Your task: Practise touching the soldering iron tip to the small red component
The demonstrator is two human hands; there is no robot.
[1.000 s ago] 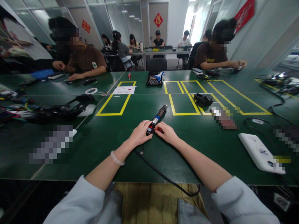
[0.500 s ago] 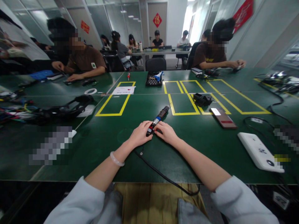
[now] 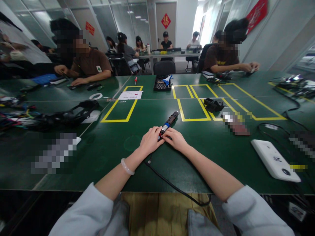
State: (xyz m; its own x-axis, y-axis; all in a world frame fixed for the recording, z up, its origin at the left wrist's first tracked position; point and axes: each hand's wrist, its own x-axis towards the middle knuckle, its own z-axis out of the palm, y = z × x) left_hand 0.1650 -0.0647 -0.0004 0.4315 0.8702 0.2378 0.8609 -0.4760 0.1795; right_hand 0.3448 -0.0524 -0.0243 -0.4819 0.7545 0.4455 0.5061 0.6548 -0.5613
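What looks like an opened electric screwdriver (image 3: 168, 123) lies slantwise in front of me, its thin tip pointing away to the right. A silver motor body, a blue band and a dark nose show on it. My left hand (image 3: 150, 141) is closed around its near end from the left, hiding much of that end. From the right, my right hand (image 3: 175, 139) has bent fingers pressed against the same near end, thumb close to the left fingertips. A black cord (image 3: 169, 185) runs from under my left hand over the table edge.
Yellow tape rectangles mark the green table (image 3: 103, 157). Around me are a black plastic part (image 3: 213, 105), a phone (image 3: 236, 124), a white device (image 3: 274, 160), a tool tray (image 3: 161, 86), a red screwdriver (image 3: 136, 80) and loose wires (image 3: 27, 114). Co-workers sit across the table.
My left hand has slid slightly right and forward, covering more of the screwdriver's near end. My right hand has barely moved, and the tool lies almost as before.
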